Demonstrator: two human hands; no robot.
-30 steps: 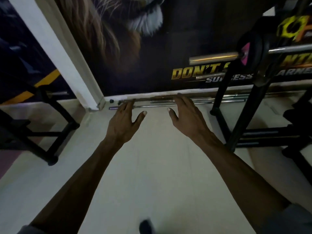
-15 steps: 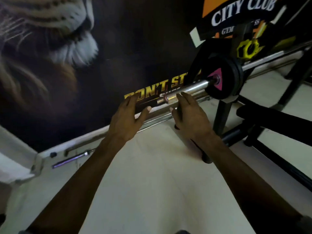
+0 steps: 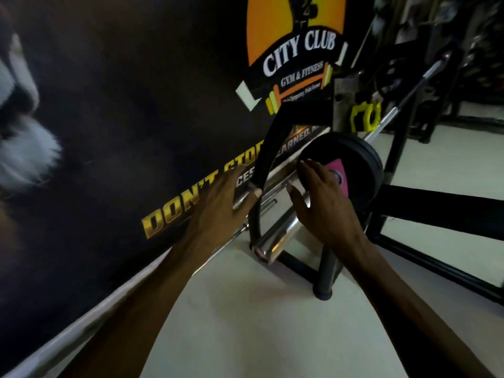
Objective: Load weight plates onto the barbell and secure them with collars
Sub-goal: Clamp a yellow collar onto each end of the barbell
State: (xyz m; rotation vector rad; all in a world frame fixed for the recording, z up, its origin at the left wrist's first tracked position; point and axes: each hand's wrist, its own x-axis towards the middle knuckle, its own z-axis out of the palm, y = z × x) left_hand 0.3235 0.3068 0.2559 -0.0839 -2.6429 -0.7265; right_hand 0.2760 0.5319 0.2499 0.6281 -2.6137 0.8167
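Two bare hands reach forward over a pale, smooth floor [image 3: 245,309]. One chrome barbell [image 3: 275,236] runs slantwise from its round, shiny sleeve end near the floor-side foreground up toward the far right, where the thin shaft passes one bright yellow collar [image 3: 364,117] of blocky plastic shape, sitting on the shaft beyond the rack upright. One stack of black round weight plates [image 3: 354,165] sits on the sleeve; its edge shows ridges, but how many plates make it up is hard to count. A pink patch [image 3: 339,173] marks the face of the nearest plate. The right hand [image 3: 324,197] lies spread across that face and the sleeve, fingers splayed, its grip wide and closed on nothing. The left hand [image 3: 221,203] is likewise spread flat with loose fingers beside the sleeve, against a curved black steel tube of the rack [image 3: 266,170]; whether it touches the bar I cannot tell. The dark wall banner [image 3: 297,53] behind carries one orange logo and gold lettering, partly covered by the rack and hands. The far right background is dim and blurred.
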